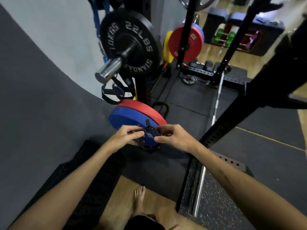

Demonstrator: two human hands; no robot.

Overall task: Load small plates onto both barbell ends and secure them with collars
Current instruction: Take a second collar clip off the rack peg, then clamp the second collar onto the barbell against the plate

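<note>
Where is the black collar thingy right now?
In the head view, low center: the black collar is held between the left hand and right hand, in front of the blue plate.

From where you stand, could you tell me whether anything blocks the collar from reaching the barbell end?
Nothing visible does. Both hands, left hand and right hand, hold the collar low; the chrome barbell end above juts bare beyond the black plate.

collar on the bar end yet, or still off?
Off. Both hands, left hand and right hand, hold the collar in the air; the bar end is bare.
</note>
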